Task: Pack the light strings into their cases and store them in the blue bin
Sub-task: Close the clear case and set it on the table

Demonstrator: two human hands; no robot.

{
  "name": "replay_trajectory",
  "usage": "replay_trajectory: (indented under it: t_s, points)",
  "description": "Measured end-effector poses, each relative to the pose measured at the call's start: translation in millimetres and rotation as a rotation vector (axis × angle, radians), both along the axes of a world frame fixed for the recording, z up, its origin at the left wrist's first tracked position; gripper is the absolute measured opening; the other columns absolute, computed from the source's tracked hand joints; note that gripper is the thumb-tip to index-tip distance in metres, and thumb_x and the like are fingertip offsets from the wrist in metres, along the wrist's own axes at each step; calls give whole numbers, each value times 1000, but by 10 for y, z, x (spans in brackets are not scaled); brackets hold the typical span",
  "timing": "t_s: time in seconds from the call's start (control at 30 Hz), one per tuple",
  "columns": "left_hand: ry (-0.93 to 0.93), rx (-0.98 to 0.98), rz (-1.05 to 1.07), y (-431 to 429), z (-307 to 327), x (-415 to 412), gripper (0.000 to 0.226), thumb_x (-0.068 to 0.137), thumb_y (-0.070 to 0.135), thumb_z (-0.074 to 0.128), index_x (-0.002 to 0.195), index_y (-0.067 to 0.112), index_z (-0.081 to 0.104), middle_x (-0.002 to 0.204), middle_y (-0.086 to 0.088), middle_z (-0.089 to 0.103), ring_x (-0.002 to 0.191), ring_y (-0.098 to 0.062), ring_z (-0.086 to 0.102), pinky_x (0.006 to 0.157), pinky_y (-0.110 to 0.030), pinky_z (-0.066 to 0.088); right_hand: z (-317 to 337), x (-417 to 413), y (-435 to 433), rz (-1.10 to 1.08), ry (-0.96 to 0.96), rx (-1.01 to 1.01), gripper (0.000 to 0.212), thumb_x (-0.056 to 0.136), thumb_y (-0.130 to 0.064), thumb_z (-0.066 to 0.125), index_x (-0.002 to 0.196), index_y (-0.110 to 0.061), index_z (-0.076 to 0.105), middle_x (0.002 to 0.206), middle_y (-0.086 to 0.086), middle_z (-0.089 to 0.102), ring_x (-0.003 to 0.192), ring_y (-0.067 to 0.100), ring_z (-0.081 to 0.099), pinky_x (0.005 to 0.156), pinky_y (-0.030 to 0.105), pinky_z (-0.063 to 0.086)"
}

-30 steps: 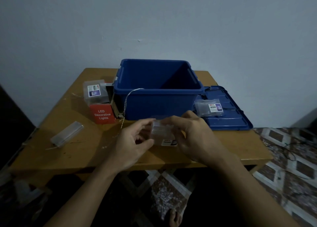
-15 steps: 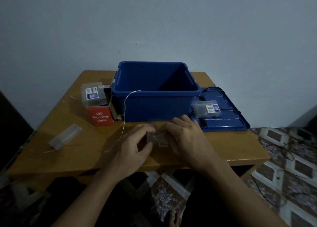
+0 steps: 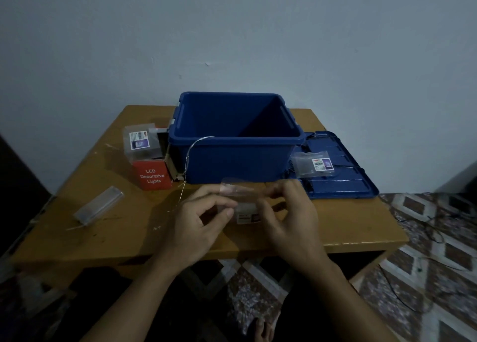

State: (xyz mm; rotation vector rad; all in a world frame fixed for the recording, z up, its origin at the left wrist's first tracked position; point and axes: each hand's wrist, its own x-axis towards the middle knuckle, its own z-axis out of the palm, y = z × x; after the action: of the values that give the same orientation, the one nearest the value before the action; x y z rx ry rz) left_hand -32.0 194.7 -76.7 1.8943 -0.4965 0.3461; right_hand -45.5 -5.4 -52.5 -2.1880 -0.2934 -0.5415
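A small clear plastic case (image 3: 242,207) is held between both hands over the front middle of the wooden table (image 3: 108,233); its top flap stands raised. My left hand (image 3: 201,225) pinches the case's left side. My right hand (image 3: 289,217) grips its right side. A thin wire light string (image 3: 189,158) arcs up from the table in front of the open blue bin (image 3: 232,158). Another clear case (image 3: 140,142) sits on a red box (image 3: 153,175) labelled LED Decorative Lights. A third labelled case (image 3: 313,164) lies on the bin lid (image 3: 343,184).
A long clear case (image 3: 99,208) lies at the table's left. The bin lid rests flat right of the bin. Dark cables (image 3: 436,235) trail on the patterned floor at the right. A wall stands close behind the table.
Both hands lowered the case toward the table, then lifted it slightly. The case's top flap now stands up open between the fingers.
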Motion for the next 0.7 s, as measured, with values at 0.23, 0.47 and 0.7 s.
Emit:
replay_trajectory:
  t_s: [0.23, 0.47, 0.7]
  points:
    - [-1, -35, 35, 6, 25, 20, 11, 89, 13, 67, 94, 17, 76, 106, 8, 70, 108, -17, 65, 90, -24, 51, 15, 11, -1, 53, 416, 395, 12, 95, -33, 66, 94, -21, 70, 90, -1, 74, 82, 7, 69, 72, 27, 58]
    - [-21, -34, 110, -32, 13, 35, 8, 87, 13, 68, 88, 16, 75, 98, 9, 69, 100, -17, 66, 84, -21, 50, 6, 36, 18, 154, 427, 407, 11, 92, -27, 70, 97, -18, 68, 91, -2, 71, 82, 9, 67, 68, 19, 53]
    - [72, -97, 88, -5, -40, 11, 43, 83, 31, 72, 120, 27, 51, 113, 11, 69, 75, -16, 60, 69, -30, 51, 3, 111, 30, 129, 595, 676, 15, 94, -22, 68, 99, -7, 68, 65, 7, 58, 55, 21, 50, 51, 33, 41]
